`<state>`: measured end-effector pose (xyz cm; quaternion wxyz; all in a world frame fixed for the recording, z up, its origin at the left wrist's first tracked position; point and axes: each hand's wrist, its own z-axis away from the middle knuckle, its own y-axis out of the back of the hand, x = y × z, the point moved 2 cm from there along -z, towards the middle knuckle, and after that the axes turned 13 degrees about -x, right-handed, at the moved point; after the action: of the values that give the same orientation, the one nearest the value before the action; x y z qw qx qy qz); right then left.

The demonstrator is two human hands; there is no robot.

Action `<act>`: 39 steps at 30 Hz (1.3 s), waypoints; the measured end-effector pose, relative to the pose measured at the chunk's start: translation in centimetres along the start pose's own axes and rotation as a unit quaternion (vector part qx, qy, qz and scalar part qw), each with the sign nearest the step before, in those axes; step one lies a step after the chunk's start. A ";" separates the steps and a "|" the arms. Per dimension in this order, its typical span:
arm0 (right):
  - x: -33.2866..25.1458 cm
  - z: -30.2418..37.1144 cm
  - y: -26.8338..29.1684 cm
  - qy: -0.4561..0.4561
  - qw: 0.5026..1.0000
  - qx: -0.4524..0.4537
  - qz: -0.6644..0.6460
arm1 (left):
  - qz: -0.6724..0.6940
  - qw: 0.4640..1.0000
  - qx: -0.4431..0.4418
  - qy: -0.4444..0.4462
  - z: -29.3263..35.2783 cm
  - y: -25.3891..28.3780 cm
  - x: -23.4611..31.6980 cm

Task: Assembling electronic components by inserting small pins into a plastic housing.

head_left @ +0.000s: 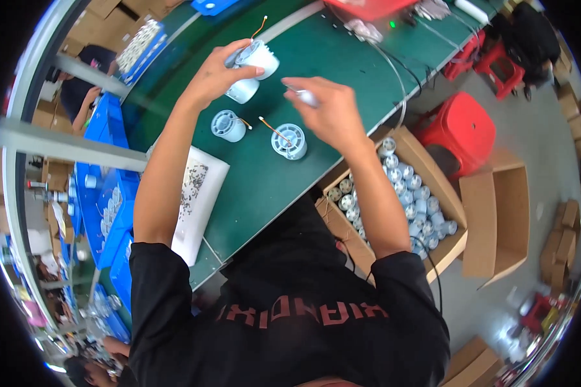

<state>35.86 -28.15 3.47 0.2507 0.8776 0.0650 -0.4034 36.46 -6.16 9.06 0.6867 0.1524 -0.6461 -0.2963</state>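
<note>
**Two hands meet over a white housing above the green counter**

The left hand lifts a white cylindrical housing clear of the counter, its grip closed around the body, tilted so the open end faces the other hand; an orange wire sticks up from it. The right hand is clenched on a slim pale tool, its tip aimed at the housing (what kind of tool, I cannot tell). A third housing sits just under the left hand. Two more wait below within easy reach, wires trailing. A cardboard box of similar parts stands at the person's right, and a white tray of small dark bits lies beside the left forearm.
</note>
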 end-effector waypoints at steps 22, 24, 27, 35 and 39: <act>24.4 35.6 -12.7 -0.690 0.708 -0.065 0.135 | -0.142 0.960 0.186 -0.156 12.3 -6.4 4.9; 22.3 34.3 -10.4 -0.709 0.696 -0.034 0.111 | -0.083 0.976 0.150 -0.131 12.8 -8.1 4.4; 16.4 30.0 -5.1 -0.615 0.769 0.126 0.121 | 0.036 0.994 0.052 -0.093 11.9 -10.9 4.7; -3.1 14.5 2.2 0.041 0.970 0.229 0.069 | 0.228 0.957 -0.172 0.046 5.9 -15.5 10.0; -2.5 11.5 1.0 0.022 0.954 0.292 -0.061 | 0.033 0.990 -0.123 -0.063 3.8 -12.8 9.4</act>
<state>26.73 -34.41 -0.57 -0.0429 0.9155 0.0038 -0.4001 29.94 -21.13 9.47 0.6674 0.0267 -0.6515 -0.3597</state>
